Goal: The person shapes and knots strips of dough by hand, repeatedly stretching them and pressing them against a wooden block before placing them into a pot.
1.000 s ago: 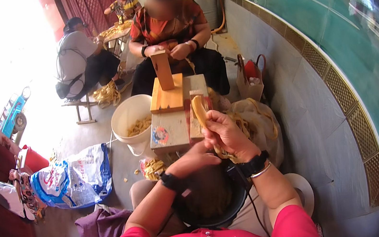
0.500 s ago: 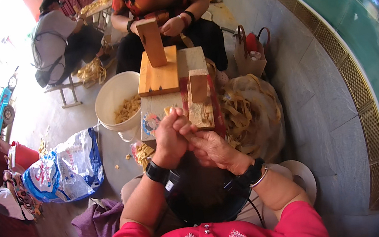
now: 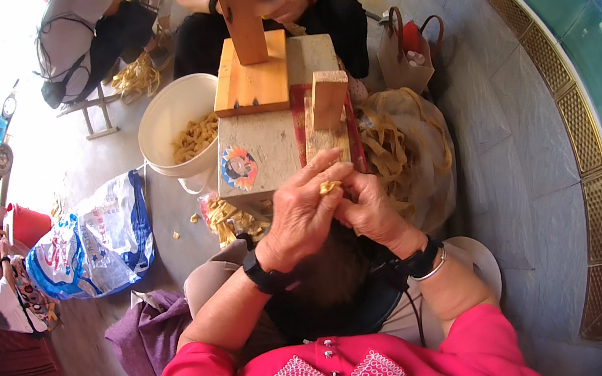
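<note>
A small yellow-tan strip piece (image 3: 329,187), bunched up, sits between my hands just off the near edge of the bench. My left hand (image 3: 296,216) is closed on it with thumb and fingers. My right hand (image 3: 373,207) meets it from the other side, fingers pinched together against the left; what they grip is partly hidden. Just beyond my fingers lies a wooden stand (image 3: 329,103), a base with an upright block. A larger wooden stand (image 3: 255,79) of the same form is farther off on the bench (image 3: 264,143).
Left of the bench stands a white bucket (image 3: 153,124) with short tan pieces inside. On the right, long tan strips fill a clear bag (image 3: 430,147). A person (image 3: 268,8) works opposite; another (image 3: 76,35) sits far left. A blue-white plastic bag (image 3: 104,239) lies on the floor.
My hands have shifted slightly right, and my left hand has turned so the bunched piece shows between the fingers. The view tilts lower. The person opposite has moved a hand near the upright block.
</note>
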`<state>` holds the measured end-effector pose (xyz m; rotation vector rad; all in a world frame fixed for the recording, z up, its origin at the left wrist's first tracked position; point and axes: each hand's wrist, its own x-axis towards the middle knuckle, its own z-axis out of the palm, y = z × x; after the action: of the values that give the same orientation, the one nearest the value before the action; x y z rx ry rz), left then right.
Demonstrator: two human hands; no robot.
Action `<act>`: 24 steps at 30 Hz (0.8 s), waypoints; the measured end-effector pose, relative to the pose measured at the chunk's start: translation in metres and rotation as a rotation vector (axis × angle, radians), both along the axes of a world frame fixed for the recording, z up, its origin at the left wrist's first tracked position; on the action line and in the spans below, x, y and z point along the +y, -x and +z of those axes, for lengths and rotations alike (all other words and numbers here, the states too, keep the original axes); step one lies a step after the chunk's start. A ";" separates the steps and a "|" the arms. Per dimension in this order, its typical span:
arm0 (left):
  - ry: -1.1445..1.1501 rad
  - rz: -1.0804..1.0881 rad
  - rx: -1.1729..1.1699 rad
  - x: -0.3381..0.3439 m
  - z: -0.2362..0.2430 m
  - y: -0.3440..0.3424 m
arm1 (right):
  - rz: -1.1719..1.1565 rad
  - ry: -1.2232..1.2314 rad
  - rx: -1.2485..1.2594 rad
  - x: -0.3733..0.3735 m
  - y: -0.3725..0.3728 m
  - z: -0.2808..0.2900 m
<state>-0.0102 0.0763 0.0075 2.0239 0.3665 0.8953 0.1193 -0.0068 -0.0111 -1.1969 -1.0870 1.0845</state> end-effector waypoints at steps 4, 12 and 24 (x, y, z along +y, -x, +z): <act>0.462 -0.058 0.010 -0.009 -0.020 -0.006 | -0.237 -0.213 -0.537 0.004 0.004 -0.012; 0.014 0.188 0.335 -0.001 -0.009 -0.004 | -0.012 0.244 0.226 -0.002 -0.007 -0.010; -0.267 -0.125 -0.018 0.006 0.000 0.001 | 0.313 0.480 0.630 -0.011 -0.021 0.009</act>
<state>-0.0112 0.0820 0.0077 2.2526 0.1124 0.9229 0.1403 -0.0173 -0.0021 -0.9410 -0.5369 1.8852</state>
